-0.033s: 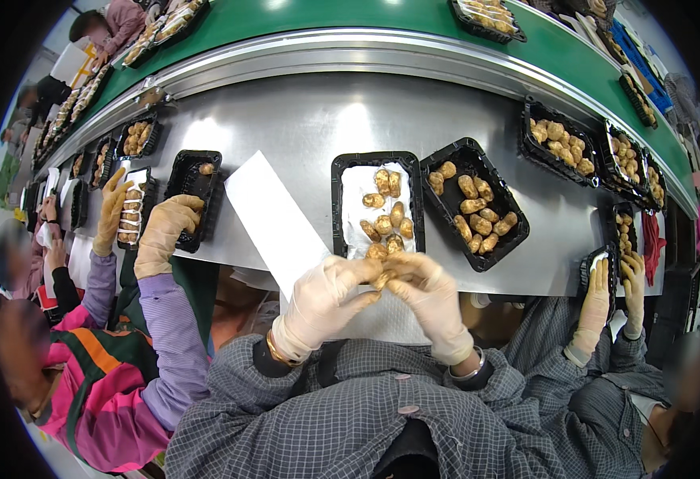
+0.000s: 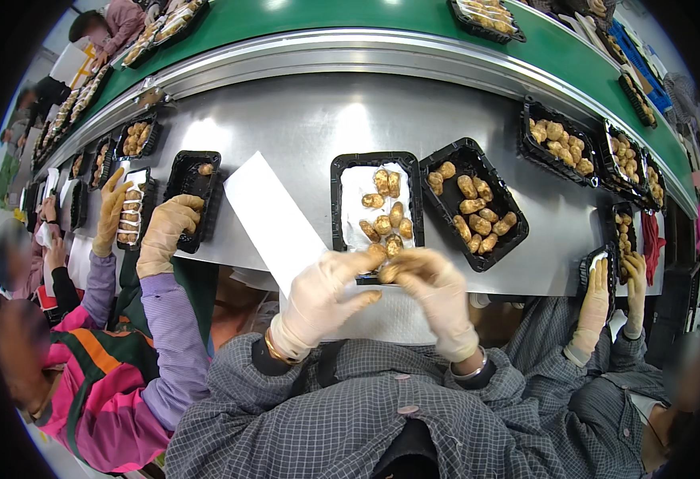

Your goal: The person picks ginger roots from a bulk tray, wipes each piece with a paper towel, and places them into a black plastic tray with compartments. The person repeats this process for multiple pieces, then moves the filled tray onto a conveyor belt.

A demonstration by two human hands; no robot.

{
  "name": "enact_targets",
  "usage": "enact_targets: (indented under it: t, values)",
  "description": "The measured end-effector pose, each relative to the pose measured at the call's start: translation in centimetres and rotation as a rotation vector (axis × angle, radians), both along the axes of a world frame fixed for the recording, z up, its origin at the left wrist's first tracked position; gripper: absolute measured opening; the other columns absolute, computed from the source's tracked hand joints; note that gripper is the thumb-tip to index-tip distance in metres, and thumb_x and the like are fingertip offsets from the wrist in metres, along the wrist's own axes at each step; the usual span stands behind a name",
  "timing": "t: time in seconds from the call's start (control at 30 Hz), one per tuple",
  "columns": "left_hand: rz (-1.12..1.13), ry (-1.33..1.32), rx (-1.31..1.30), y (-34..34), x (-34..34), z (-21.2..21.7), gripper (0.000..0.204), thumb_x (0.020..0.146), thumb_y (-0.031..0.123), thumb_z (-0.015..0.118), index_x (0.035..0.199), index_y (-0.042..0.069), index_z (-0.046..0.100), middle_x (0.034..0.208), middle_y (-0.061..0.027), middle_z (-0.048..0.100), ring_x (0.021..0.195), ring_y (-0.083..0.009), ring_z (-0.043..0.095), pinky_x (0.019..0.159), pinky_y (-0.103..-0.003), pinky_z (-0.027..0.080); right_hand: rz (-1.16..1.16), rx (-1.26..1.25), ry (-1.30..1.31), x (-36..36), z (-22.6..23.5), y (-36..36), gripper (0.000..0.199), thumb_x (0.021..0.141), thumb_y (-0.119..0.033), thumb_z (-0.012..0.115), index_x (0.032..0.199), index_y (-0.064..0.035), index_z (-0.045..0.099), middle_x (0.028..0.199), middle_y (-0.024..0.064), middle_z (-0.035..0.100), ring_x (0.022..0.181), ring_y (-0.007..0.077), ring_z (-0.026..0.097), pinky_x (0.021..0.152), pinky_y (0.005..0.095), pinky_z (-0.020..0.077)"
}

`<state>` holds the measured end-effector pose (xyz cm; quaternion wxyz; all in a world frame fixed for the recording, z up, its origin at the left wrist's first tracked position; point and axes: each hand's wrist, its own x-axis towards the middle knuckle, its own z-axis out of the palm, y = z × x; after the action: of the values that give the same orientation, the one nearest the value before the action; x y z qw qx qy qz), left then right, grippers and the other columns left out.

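Observation:
A black tray (image 2: 339, 191) lined with white paper (image 2: 355, 203) stands before me, with several small brown tubers (image 2: 378, 200) lying on the paper. Over its near end, my right hand (image 2: 438, 297) pinches one brown tuber (image 2: 387, 274) between thumb and fingers. My left hand (image 2: 323, 295) is beside it, thumb spread away from the fingers. The left fingertips reach a tuber at the tray's near edge; whether they press on it is hard to see. Both hands wear pale gloves. To the right, a tilted black tray (image 2: 489, 169) holds more loose tubers (image 2: 477, 205).
A long white paper strip (image 2: 266, 215) lies left of my tray, over the table's front edge. Co-workers' gloved hands (image 2: 170, 231) work at trays on the left and others (image 2: 597, 299) on the right. Filled trays (image 2: 559, 144) stand far right, before a green conveyor (image 2: 326, 14).
The tuber between my hands has moved slightly right and away from me with my right fingers. My left thumb has parted from it.

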<state>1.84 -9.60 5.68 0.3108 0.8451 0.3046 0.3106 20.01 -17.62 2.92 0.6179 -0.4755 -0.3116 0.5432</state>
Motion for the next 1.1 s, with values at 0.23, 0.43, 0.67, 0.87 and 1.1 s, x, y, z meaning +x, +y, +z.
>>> enact_targets:
  t: [0.23, 0.43, 0.67, 0.87, 1.1]
  values:
    - [0.088, -0.318, -0.359, 5.1, -1.5, 1.3, 0.042, 0.101, 0.022, 0.05, 0.138, 0.002, 0.046, 0.119, -0.0121, 0.062, 0.09, -0.014, 0.058, 0.087, -0.029, 0.048, -0.329, -0.178, -0.984, 7.6, 0.0, 2.0, 0.022, 0.082, -0.001, 0.071, 0.103, -0.0025, 0.068, 0.102, 0.0114, 0.069, 0.093, 0.0217, 0.066, 0.082, 0.0322, 0.053]
    - [-0.005, -0.381, -0.465, 6.9, 0.3, 4.2, 0.056, 0.106, 0.045, 0.03, 0.139, 0.002, 0.045, 0.122, -0.0134, 0.059, 0.096, -0.0143, 0.056, 0.095, -0.031, 0.042, -0.146, -0.028, -0.723, 2.5, 4.1, 4.6, 0.053, 0.077, -0.01, 0.075, 0.127, -0.0055, 0.057, 0.129, 0.0123, 0.057, 0.115, 0.0254, 0.054, 0.099, 0.0392, 0.0454]
    - [0.049, -0.14, 0.094, 6.1, 1.3, 5.2, 0.044, 0.103, 0.025, 0.043, 0.139, 0.001, 0.045, 0.132, -0.0158, 0.053, 0.101, -0.0212, 0.056, 0.095, -0.033, 0.045, 0.215, 0.184, 0.061, -3.9, 3.9, 8.6, 0.061, 0.081, -0.022, 0.076, 0.13, 0.0019, 0.048, 0.119, 0.0126, 0.055, 0.107, 0.0198, 0.057, 0.09, 0.0298, 0.0485]
    - [0.008, -0.127, -0.244, 6.2, -0.1, 4.4, 0.044, 0.099, 0.021, 0.056, 0.139, 0.003, 0.047, 0.132, -0.0108, 0.052, 0.108, -0.0158, 0.053, 0.09, -0.03, 0.046, 0.16, 0.099, 0.047, -3.5, 3.3, 8.1, 0.018, 0.087, -0.004, 0.07, 0.105, -0.0014, 0.067, 0.091, 0.0011, 0.067, 0.083, 0.0071, 0.061, 0.073, 0.0206, 0.0492]
    - [0.024, 0.24, -0.412, 10.5, -1.0, 7.8, 0.016, 0.084, 0.01, 0.068, 0.093, -0.002, 0.071, 0.082, -0.0097, 0.069, 0.075, -0.0145, 0.065, 0.072, -0.027, 0.051, 0.084, 0.091, -0.298, -0.1, 5.1, 10.0, 0.022, 0.088, -0.007, 0.068, 0.108, 0.0011, 0.068, 0.094, 0.0052, 0.069, 0.086, 0.0109, 0.063, 0.073, 0.0222, 0.0511]
